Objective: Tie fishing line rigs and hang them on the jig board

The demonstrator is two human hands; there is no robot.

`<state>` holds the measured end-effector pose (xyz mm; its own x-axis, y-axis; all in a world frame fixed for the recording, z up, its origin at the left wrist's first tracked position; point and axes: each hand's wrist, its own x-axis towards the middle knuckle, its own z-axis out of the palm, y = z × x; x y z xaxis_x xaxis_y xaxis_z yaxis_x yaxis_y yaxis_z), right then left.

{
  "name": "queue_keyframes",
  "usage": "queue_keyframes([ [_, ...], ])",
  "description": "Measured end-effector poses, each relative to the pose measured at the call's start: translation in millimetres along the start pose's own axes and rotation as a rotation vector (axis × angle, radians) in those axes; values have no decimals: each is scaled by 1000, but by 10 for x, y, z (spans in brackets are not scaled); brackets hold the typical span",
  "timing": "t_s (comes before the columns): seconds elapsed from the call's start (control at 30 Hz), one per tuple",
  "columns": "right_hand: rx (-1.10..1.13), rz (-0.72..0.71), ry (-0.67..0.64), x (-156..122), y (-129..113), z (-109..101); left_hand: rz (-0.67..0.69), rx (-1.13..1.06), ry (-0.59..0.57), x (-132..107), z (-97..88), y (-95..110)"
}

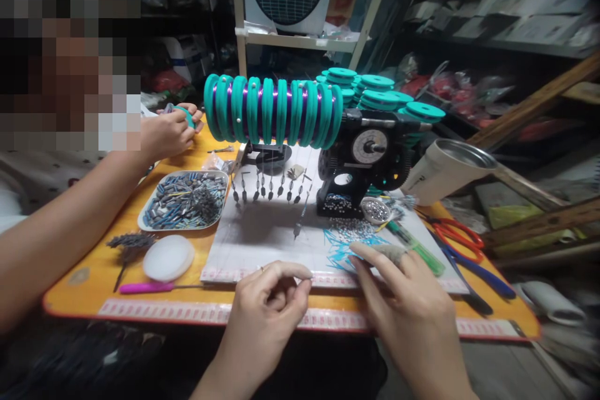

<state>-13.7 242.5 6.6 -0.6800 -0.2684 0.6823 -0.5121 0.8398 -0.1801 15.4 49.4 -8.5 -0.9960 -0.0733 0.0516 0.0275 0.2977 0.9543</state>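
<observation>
My left hand is closed in a pinch above the front edge of the white board; whatever is between thumb and forefinger is too small to make out. My right hand reaches over the board with fingers stretched out, its fingertips at a scatter of thin blue sticks. Behind these lie many small silvery beads. Over the board, a row of green spools wound with purple line sits on a black winding device. Fine lines hang from them, ending in dark weights and small fittings.
At left are a tray of weights, a white round lid and a pink-handled tool. At right lie a green box cutter, orange-handled scissors and a white cup. A co-worker's hands hold a green spool.
</observation>
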Motion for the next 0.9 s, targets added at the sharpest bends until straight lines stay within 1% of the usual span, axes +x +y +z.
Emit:
queue_keyframes([
  [0.07,211,54,-28,-7,-113,-29,4,-14,-13,-12,0,-4],
  [0.13,426,127,-90,-19,-240,-35,20,-18,-31,-29,-1,-7],
  [0.2,567,170,-110,-30,-346,-3,44,-13,-41,-39,-3,-6],
  [0.23,612,182,-95,-35,-383,25,57,-7,-43,-40,-4,-3],
  [0.3,679,214,-63,-39,-428,87,80,4,-45,-33,-4,4],
  [0.4,775,325,-30,-44,-444,145,94,12,-56,-15,-2,13],
  [0.5,907,457,6,-62,-434,147,78,2,-50,-12,-10,18],
  [0.6,997,571,10,-88,-415,147,37,-22,-45,-27,-22,23],
  [0.67,1035,595,-26,-102,-402,166,-17,-63,-59,-36,-24,26],
  [0.77,1083,578,-94,-137,-377,204,-74,-149,-85,-41,-15,27],
  [0.83,1094,591,-128,-191,-351,216,-72,-201,-94,-44,-12,33],
  [0.9,1067,622,-128,-266,-315,230,-49,-234,-86,-51,-25,52],
])
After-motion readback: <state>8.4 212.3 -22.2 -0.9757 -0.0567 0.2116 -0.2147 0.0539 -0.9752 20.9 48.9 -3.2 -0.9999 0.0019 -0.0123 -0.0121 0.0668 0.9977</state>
